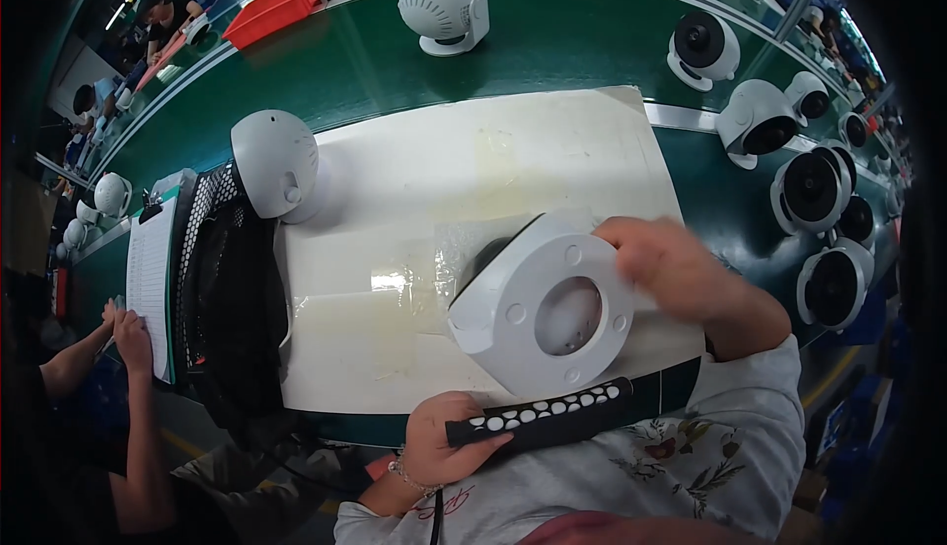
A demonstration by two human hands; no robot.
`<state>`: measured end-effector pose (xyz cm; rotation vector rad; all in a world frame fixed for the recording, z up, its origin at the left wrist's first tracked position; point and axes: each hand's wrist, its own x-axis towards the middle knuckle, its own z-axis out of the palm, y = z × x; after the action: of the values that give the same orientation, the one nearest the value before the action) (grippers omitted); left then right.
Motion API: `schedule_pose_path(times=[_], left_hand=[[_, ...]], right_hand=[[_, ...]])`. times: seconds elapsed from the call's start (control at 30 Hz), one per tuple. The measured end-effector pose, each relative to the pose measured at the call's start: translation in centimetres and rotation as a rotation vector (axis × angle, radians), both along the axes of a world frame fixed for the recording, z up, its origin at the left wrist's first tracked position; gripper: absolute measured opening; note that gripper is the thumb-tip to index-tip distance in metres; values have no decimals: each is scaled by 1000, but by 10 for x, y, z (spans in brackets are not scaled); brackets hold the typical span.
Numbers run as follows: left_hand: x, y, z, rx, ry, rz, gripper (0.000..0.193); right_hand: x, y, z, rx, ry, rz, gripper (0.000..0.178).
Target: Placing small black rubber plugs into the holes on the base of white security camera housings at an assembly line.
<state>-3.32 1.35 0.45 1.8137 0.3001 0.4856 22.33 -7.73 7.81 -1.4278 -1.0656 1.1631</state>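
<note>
A white fan-like device (472, 333) lies tipped on the cream work sheet, its round base (523, 356) turned up toward me. The base has a central opening and several small round spots around its ring. My right hand (671, 267) is at the upper right rim of this base, fingers curled; motion blur hides what they grip, if anything. Near the table's front edge, my left hand (439, 438) is closed on one end of a black strip with white round dots (538, 413). The strip lies just below the base, close to my body.
A second white device (274, 162) stands at the sheet's (552, 170) left edge beside a black mesh bag (232, 289). Another device (444, 12) stands at the back; several with black fronts (814, 190) crowd the right. A co-worker's hands (128, 336) touch a clipboard (150, 269) at left.
</note>
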Motion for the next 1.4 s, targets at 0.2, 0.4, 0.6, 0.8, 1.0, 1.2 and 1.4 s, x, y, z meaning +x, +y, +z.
schedule_pose_path(times=[0.2, 0.4, 0.6, 0.8, 1.0, 1.2, 1.4], left_hand=[[-2, 4, 1, 20, 33, -53, 23], [0, 5, -1, -45, -11, -81, 20], [2, 5, 5, -66, 143, -63, 18], [-3, 2, 3, -79, 140, -52, 21], [-5, -9, -7, -173, 53, 150, 18], [-5, -15, -5, -240, -30, 193, 15], [1, -11, -10, -224, -78, 178, 13]], right_hand=[[83, 116, -50, 97, -810, -88, 41], [110, 248, -109, 5, -1278, -140, 55], [134, 236, -105, -77, -1351, -417, 51], [103, 118, -84, 38, -1385, -374, 48], [68, 16, -79, -31, -1366, -233, 51], [62, -53, -65, -260, -1477, -322, 45], [-29, -92, -30, 595, -821, -335, 23]])
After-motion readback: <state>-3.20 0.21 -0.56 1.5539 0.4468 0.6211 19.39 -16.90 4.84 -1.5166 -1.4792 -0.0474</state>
